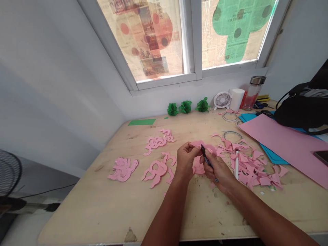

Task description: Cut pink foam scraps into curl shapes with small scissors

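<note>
My left hand [186, 158] pinches the edge of a pink paper cut-out [198, 143] above the table. My right hand [216, 167] is closed around a dark slim tool [205, 155], whose black tip meets the paper; its exact kind is not clear. Part of the pink paper also shows by the right fingers. Beneath the hands lies more pink paper [197, 166], partly covered by them. Left of my hands are curly pink cut-outs [159, 167], another group of them [156, 141] farther back, and a stack of pink shapes [124, 169].
Pink scraps [252, 164] are heaped at right around a white stick-like item [236, 165] and a tape ring [232, 136]. Large pink sheets [282, 143] overlap blue ones [274, 155]. Along the wall stand green paper ornaments [186, 107], a small fan [222, 100] and a glass bottle [253, 94].
</note>
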